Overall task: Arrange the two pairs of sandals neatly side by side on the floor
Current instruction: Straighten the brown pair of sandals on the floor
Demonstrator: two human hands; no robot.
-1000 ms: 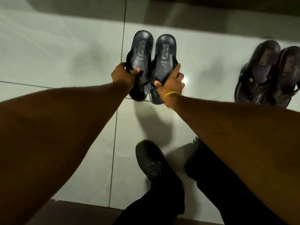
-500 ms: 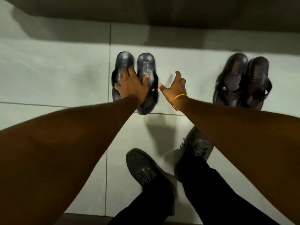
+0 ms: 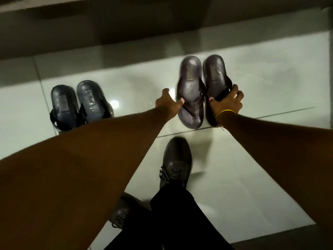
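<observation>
- Head view, with the brown pair of sandals as my landmark: its two sandals, the left brown sandal (image 3: 190, 91) and the right brown sandal (image 3: 215, 76), lie touching side by side on the pale tiled floor (image 3: 270, 83), lengthwise away from me.
- No container shows anywhere; everything sits straight on the tiles.
- Left of the brown pair, well apart from it, the dark blue pair of sandals (image 3: 79, 103) lies on the floor, its two sandals also pressed together; no hand touches it.
- Hard to make out: my left forearm cuts off the near ends of the blue pair, the labels on all four footbeds are blurred beyond reading, and my right wrist covers the near end of the right brown sandal.
- Beyond the brown pair a dark band of wall or step is too dim to tell apart.
- My right hand (image 3: 226, 102) is closed around the strap of the right brown sandal, fingers curled over its outer edge, thumb on the inner side; a yellow band (image 3: 225, 112) circles that wrist.
- My left hand (image 3: 168, 103) rests against the outer left edge of the left brown sandal, thumb tip on its strap; whether the fingers really clasp it I cannot tell.
- So the brown pair lies between my two hands.
- Nearer to me than the brown pair, my dark laced shoes (image 3: 175, 161) and black trousers (image 3: 171, 219) stand on the tiles.
</observation>
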